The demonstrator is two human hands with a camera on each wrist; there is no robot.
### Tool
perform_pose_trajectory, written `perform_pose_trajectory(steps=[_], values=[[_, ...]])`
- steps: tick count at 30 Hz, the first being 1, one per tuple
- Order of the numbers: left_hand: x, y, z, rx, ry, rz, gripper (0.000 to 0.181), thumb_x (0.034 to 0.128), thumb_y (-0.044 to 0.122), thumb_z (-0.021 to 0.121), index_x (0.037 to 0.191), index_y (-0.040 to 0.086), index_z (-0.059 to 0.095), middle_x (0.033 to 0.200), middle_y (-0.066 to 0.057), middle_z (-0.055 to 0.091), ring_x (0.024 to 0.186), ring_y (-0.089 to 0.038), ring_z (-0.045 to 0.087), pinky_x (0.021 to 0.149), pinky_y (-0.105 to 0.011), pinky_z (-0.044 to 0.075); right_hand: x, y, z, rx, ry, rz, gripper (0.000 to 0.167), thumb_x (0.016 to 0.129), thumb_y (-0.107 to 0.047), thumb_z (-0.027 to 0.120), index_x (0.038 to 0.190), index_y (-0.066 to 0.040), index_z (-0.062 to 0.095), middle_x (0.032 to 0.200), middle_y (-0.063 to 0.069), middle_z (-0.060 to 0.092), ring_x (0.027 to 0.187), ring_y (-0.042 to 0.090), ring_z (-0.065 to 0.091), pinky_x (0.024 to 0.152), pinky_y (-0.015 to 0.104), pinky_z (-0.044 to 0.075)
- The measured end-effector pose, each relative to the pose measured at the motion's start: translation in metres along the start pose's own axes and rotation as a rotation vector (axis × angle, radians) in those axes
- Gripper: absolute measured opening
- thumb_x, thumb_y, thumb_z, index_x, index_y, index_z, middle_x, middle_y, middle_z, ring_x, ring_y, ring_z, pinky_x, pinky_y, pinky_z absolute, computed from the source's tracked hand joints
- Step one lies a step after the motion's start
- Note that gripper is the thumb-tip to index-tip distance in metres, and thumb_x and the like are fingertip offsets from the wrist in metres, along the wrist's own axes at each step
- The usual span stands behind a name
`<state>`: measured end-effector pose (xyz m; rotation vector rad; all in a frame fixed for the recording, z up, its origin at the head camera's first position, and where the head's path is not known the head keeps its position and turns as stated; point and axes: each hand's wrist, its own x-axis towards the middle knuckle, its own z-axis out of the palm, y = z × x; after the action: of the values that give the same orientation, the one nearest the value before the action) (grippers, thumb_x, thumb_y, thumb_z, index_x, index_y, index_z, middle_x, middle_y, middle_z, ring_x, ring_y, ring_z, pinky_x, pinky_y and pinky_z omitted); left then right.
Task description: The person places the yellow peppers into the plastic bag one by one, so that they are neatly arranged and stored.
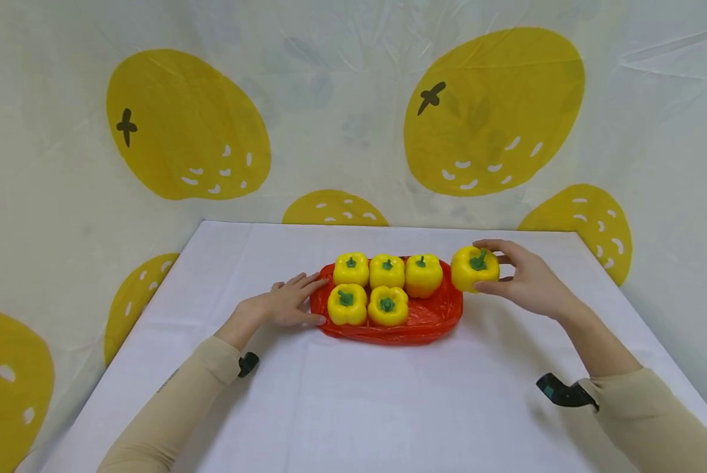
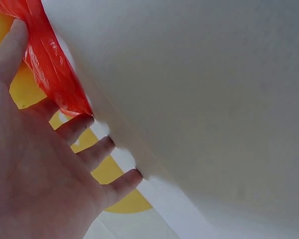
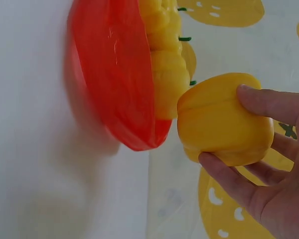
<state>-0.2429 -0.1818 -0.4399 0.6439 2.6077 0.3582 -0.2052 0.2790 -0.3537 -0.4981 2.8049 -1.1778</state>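
My right hand (image 1: 525,276) grips a yellow bell pepper (image 1: 470,270) with a green stem, raised just off the right end of a red tray (image 1: 442,315) that looks wrapped in plastic film. In the right wrist view the thumb and fingers spread around the held pepper (image 3: 224,119). Several more yellow bell peppers (image 1: 387,305) sit stem up in two rows on the tray, with bare red surface at the front right. My left hand (image 1: 291,302) touches the tray's left end with fingers extended; the left wrist view shows its thumb against the red film (image 2: 52,64).
A white cloth covers the table (image 1: 353,407). Behind and beside it hangs a pale curtain (image 1: 342,118) printed with big yellow fruit shapes. Dark wrist straps (image 1: 566,392) show at both sleeves.
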Motion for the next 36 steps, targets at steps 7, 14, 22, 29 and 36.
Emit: perform_pose_trajectory(steps=[7, 14, 22, 29, 36], values=[[0.000, 0.001, 0.000, 0.000, 0.003, 0.002, 0.094, 0.0909, 0.065, 0.064, 0.165, 0.025, 0.022, 0.171, -0.007, 0.013, 0.155, -0.037, 0.008, 0.118, -0.070, 0.010, -0.002, -0.010, 0.010, -0.002, -0.001, -0.056, 0.072, 0.089, -0.022, 0.084, 0.150, -0.010, 0.047, 0.146, 0.012, 0.050, 0.125, 0.037, 0.051, 0.085, 0.027, 0.058], [0.000, 0.000, 0.000, -0.005, 0.002, -0.005, 0.095, 0.0910, 0.064, 0.064, 0.165, 0.024, 0.022, 0.171, -0.007, 0.013, 0.155, -0.037, 0.008, 0.118, -0.070, 0.009, -0.005, -0.020, 0.022, 0.015, -0.011, -0.066, 0.071, 0.088, -0.020, 0.084, 0.149, -0.011, 0.048, 0.147, 0.012, 0.050, 0.125, 0.036, 0.051, 0.089, 0.048, 0.058], [0.000, 0.000, 0.000, -0.010, -0.003, 0.000, 0.095, 0.0911, 0.064, 0.064, 0.166, 0.025, 0.021, 0.171, -0.007, 0.013, 0.155, -0.038, 0.007, 0.118, -0.070, 0.010, -0.006, -0.017, 0.040, 0.044, -0.042, -0.070, 0.069, 0.089, -0.020, 0.082, 0.148, -0.010, 0.048, 0.148, 0.011, 0.049, 0.126, 0.036, 0.051, 0.090, 0.046, 0.058], [0.001, -0.001, 0.001, -0.008, 0.003, 0.002, 0.095, 0.0909, 0.065, 0.064, 0.166, 0.025, 0.021, 0.172, -0.007, 0.012, 0.155, -0.038, 0.007, 0.117, -0.070, 0.009, -0.006, -0.013, 0.053, 0.047, -0.042, -0.066, 0.070, 0.089, -0.017, 0.082, 0.149, -0.008, 0.047, 0.147, 0.013, 0.049, 0.125, 0.036, 0.052, 0.089, 0.046, 0.058], [0.000, 0.000, 0.000, -0.017, -0.001, 0.005, 0.095, 0.0908, 0.065, 0.064, 0.165, 0.024, 0.022, 0.171, -0.008, 0.012, 0.155, -0.039, 0.007, 0.118, -0.070, 0.009, -0.007, -0.010, 0.067, 0.048, -0.053, -0.059, 0.070, 0.089, -0.014, 0.081, 0.149, -0.006, 0.046, 0.148, 0.016, 0.048, 0.124, 0.036, 0.052, 0.089, 0.046, 0.059]])
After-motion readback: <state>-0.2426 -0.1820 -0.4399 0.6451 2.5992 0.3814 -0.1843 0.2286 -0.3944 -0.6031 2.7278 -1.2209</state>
